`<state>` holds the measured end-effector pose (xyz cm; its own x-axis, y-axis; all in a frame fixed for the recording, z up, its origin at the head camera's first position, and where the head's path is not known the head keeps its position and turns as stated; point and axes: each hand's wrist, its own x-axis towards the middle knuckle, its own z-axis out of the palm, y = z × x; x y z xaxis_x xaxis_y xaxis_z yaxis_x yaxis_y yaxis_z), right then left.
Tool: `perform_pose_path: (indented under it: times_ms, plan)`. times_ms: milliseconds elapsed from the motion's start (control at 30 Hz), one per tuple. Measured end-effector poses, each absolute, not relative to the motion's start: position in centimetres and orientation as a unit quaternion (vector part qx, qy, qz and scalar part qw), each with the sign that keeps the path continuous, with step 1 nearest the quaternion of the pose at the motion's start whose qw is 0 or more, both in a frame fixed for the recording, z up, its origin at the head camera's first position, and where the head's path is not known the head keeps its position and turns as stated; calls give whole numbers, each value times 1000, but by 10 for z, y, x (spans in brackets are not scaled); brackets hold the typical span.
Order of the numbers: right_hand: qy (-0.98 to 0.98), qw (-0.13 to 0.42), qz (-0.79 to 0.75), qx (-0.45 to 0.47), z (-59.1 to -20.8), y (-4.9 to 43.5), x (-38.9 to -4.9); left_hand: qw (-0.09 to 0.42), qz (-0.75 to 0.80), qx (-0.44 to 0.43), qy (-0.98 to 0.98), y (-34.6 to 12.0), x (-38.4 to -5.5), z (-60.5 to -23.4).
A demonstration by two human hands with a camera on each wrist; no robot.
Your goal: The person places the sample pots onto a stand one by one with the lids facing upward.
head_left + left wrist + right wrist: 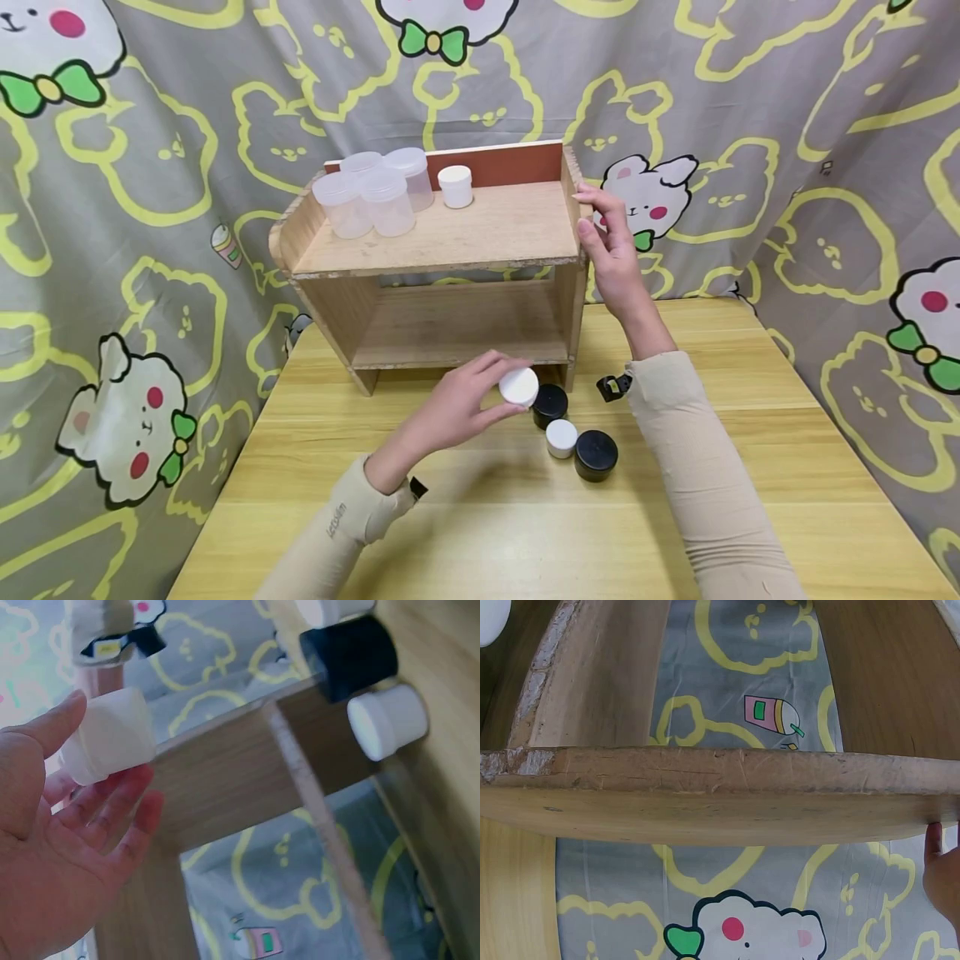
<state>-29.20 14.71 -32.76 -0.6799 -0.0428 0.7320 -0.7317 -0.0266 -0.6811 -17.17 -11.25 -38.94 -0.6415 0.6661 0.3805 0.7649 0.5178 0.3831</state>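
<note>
My left hand holds a small white jar between thumb and fingers, raised in front of the shelf. My right hand grips the upper edge of the right side panel of a two-tier wooden shelf; its thumb touches the panel. On the table close by are a black jar, a white jar and a larger-looking black jar. The left wrist view shows another white jar beside a black one; the head view hides it behind my left hand.
On the shelf's top board, several translucent lidded containers cluster at the left, with a white jar beside them. A wooden table supports the shelf. Patterned grey curtains hang behind and at both sides.
</note>
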Motion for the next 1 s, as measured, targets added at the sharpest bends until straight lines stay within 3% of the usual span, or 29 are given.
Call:
perform_pose_path:
  times_ms: [1000]
  plan:
    - [-643,267,652,300,-328,147,-293,241,-343,-385,-822,-119,-206,-293]
